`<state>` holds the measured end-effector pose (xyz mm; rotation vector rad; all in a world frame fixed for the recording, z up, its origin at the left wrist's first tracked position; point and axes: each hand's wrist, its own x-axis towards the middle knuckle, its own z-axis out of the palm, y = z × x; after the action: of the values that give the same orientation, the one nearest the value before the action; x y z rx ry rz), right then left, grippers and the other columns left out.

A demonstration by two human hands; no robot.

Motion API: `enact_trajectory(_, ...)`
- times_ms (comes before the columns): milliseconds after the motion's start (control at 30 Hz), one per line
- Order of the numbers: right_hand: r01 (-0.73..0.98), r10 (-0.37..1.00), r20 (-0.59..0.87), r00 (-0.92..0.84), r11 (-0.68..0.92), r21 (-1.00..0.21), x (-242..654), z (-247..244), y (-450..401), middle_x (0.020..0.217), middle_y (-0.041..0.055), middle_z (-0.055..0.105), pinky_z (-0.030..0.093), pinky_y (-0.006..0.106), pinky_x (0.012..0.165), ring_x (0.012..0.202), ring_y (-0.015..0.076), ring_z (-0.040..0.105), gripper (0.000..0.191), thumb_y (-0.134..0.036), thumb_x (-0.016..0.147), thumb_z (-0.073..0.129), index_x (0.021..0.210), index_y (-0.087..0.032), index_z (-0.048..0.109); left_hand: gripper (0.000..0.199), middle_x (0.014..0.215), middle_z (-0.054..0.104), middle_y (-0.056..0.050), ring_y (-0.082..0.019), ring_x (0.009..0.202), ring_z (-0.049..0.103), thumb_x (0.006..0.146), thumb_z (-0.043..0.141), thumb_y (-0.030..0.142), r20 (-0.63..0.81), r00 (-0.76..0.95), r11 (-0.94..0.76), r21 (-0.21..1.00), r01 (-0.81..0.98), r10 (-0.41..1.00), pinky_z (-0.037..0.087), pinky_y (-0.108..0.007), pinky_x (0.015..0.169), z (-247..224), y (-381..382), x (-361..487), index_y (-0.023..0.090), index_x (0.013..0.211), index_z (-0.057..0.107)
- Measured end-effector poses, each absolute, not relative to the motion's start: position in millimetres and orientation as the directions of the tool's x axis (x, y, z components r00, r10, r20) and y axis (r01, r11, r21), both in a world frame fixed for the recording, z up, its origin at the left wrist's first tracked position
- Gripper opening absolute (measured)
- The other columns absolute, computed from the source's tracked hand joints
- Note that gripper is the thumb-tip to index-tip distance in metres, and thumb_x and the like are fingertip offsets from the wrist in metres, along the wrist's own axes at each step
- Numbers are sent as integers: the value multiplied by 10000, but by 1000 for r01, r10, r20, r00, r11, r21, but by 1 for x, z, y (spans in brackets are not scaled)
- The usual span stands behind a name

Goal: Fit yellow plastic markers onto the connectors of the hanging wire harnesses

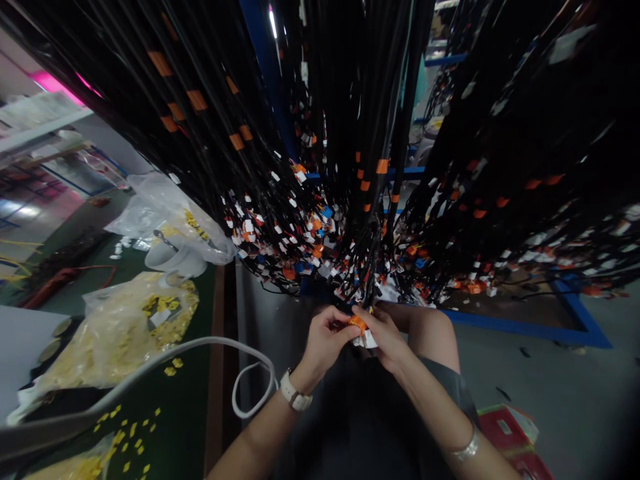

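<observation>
Low in front of my lap, my left hand (327, 337) and my right hand (384, 333) meet around an orange connector (358, 324). Thumbs and fingertips of both hands pinch it from either side. A white connector piece (366, 340) shows just below the orange one, between the hands. Black wires run up from the connector into a thick hanging bundle of black cables (367, 220). My fingers hide part of the connector, so its detail cannot be made out.
Hanging wire harnesses (200, 100) with many small connectors fill the space ahead. A blue frame (540, 327) stands low at the right. On the green table at left lie bags of yellow parts (120, 333), loose yellow pieces (133, 430) and a white hose (215, 341). A red container (507, 433) is lower right.
</observation>
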<state>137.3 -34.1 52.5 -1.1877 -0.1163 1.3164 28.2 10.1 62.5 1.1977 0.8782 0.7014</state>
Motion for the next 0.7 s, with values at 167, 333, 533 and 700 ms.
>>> enact_trajectory(167,-673,777,-539,325,-211,-709,138,54,-35,554,-22,600,361,217,411,423,91,493,294,-356,562,757,728,-158,615,245,677,614,14,-95,614,555,558,780,240,-211,482,256,966,-28,851,448,-211,616,60,10,28,137,665,585)
enact_trajectory(333,-646,784,-550,288,-266,-716,137,57,-35,474,-37,546,339,215,378,382,92,467,282,-382,597,740,702,-165,593,267,665,605,12,-105,612,569,530,796,215,-256,506,333,941,-65,824,464,-237,626,59,13,26,129,620,560)
enact_trajectory(533,-692,781,-553,290,-228,-685,137,56,-34,465,-36,546,352,213,389,395,92,474,272,-374,592,750,653,-168,583,230,675,630,-6,-107,618,576,539,796,222,-240,507,336,936,-107,828,461,-232,633,57,17,25,121,646,620)
enact_trajectory(700,-736,778,-582,236,-248,-630,137,56,-32,489,-23,577,364,224,406,408,102,493,270,-373,595,749,666,-162,596,218,694,653,-28,-119,621,581,593,763,278,-213,514,289,955,-71,831,454,-229,615,59,20,24,121,693,649)
